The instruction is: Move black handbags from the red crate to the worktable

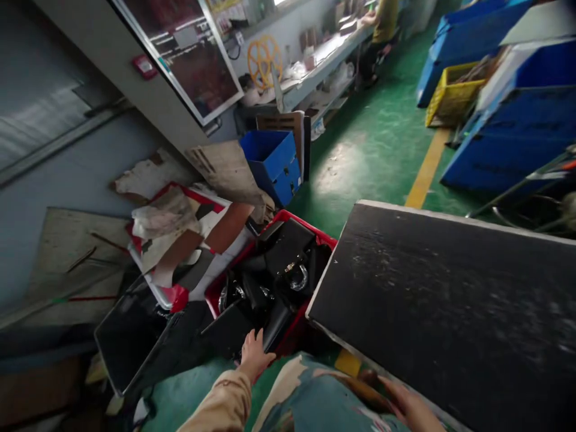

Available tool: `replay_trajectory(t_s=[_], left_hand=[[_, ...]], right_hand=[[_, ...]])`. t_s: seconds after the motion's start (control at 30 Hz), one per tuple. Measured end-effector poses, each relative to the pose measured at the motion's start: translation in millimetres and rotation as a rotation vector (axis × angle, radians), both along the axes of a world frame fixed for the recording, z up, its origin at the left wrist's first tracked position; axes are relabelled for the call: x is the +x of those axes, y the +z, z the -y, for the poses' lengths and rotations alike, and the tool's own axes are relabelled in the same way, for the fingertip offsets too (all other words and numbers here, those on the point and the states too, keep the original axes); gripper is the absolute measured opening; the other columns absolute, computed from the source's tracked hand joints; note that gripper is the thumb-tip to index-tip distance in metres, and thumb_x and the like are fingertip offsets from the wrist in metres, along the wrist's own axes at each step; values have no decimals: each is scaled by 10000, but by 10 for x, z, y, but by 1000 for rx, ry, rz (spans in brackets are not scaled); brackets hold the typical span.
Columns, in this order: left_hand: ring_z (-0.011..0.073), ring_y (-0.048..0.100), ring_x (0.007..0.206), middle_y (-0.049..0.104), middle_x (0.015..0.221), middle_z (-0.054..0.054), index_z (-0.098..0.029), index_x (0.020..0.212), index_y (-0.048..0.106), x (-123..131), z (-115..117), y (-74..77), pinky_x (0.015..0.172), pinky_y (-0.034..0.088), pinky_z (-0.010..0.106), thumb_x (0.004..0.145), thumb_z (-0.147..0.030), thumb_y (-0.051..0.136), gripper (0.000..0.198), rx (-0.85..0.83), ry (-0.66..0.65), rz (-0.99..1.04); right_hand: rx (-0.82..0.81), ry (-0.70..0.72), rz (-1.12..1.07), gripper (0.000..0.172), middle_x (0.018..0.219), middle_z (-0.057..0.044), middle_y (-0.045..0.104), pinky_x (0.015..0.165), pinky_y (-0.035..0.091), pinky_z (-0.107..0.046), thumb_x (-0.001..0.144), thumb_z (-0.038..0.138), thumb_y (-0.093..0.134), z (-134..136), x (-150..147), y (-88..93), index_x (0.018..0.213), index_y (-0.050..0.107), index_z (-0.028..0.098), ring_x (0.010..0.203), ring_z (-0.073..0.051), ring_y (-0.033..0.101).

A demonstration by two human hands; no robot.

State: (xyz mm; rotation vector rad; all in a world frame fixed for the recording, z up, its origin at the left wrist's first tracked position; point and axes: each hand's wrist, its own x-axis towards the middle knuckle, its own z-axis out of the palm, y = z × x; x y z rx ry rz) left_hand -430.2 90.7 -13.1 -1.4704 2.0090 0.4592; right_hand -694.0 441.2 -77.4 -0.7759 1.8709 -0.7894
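Green floor (373, 132): ran from near the hands to the far end of the room, a yellow stripe (425, 174) painted along it.
Far counter (306, 90): stretched along the back wall, with a yellow wheel (264, 62) near its closer end and a person (386, 24) beside its farther part.
Black counter (441, 288): filled the right side, its top scuffed and pale-edged.
Blue bins (531, 129): stood beyond the black counter, with a yellow crate (434, 107) among them.
Red crate (310, 225): sat just left of the black counter, ahead of the left hand.
Tray (155, 292): lay left of the red crate, heaped with brown, white and dark scraps (180, 240).
Blue box (281, 174): stood behind the red crate, open at the top.
Black bags (288, 246): were jumbled in the red crate, several tilted; one had its handle (299, 279) in clear wrap.
Left hand (254, 355): was stretched out at the crate's near side, fingers apart, right by the nearest bag; contact could not be told.
Right hand (411, 405): was blurred beside the black counter's near edge; whether its fingers were apart or together could not be told.
Gold clasp (290, 267): showed beside the wrapped handle.
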Motion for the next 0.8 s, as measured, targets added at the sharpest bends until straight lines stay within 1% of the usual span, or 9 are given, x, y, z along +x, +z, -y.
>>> replay_trajectory(t_s=[0.1, 0.2, 0.3, 0.37, 0.43, 0.53, 0.6, 0.7, 0.8], left_hand=[[338, 130, 1406, 175, 1520, 189, -131, 1452, 279, 170, 82, -219, 1106, 181, 469, 637, -399, 656, 937, -34, 119, -35], [324, 95, 1415, 149, 1536, 159, -157, 1456, 259, 281, 327, -346, 1090, 213, 519, 771, -441, 557, 799, -268, 273, -95], [334, 71, 1416, 119, 1547, 143, -170, 1467, 212, 441, 773, -393, 1074, 231, 566, 788, -474, 552, 818, -414, 357, -93], [347, 44, 1418, 69, 1557, 134, -193, 1482, 151, 584, 1137, -408, 1076, 195, 600, 743, -465, 616, 914, -409, 342, -100], [364, 30, 1417, 26, 1559, 143, -214, 1492, 74, 741, 1501, -429, 1070, 187, 615, 687, -444, 684, 1035, -364, 353, -105], [328, 139, 1411, 96, 1547, 170, -192, 1491, -24, 965, 1931, -470, 1090, 260, 488, 599, -357, 775, 1209, -198, 345, -183], [300, 303, 1352, 242, 1508, 166, -173, 1493, -6, 1063, 2089, -498, 1065, 328, 391, 556, -295, 805, 1245, -84, 246, -243], [309, 494, 1173, 529, 1283, 143, -153, 1438, 281, 1063, 2181, -571, 975, 418, 377, 538, -300, 818, 1057, 8, 104, -243], [313, 520, 1117, 612, 1124, 114, -173, 1191, 567, 972, 2265, -695, 969, 426, 385, 474, -331, 855, 789, 70, 57, -248]], right_hand=[[26, 36, 28, 604, 1170, -94, 644, 1002, 434, -382, 736, 471, 512, 777, -23, 191, 1272, 579, 201, 1096, -282, 595], [82, 42, 137, 782, 1185, -126, 625, 975, 453, -384, 724, 532, 500, 1566, 117, 209, 1382, 423, 117, 1021, -265, 625], [118, 7, 205, 904, 1337, -170, 499, 966, 459, -351, 681, 544, 538, 2316, 408, 63, 1420, 314, 73, 1018, -243, 621], [152, 8, 207, 947, 1414, -188, 404, 939, 478, -335, 650, 512, 589, 2745, 620, -80, 1429, 281, 70, 1057, -245, 601], [215, 24, 207, 941, 1406, -181, 415, 798, 544, -342, 653, 491, 612, 3089, 807, -235, 1440, 262, 113, 1021, -256, 615], [333, 63, 233, 806, 1112, -146, 634, 508, 533, -306, 700, 466, 588, 3431, 1021, -429, 1397, 335, 150, 766, -241, 664], [380, 102, 244, 620, 816, -97, 676, 458, 501, -280, 735, 426, 545, 3546, 1114, -488, 1263, 473, 110, 615, -216, 649], [377, 179, 254, 396, 643, -56, 638, 506, 516, -286, 778, 422, 468, 3577, 1141, -428, 1006, 600, 126, 552, -204, 637], [237, 273, 124, 345, 574, -34, 622, 507, 511, -292, 794, 486, 453, 3518, 1005, -217, 798, 649, 202, 520, -207, 621]])
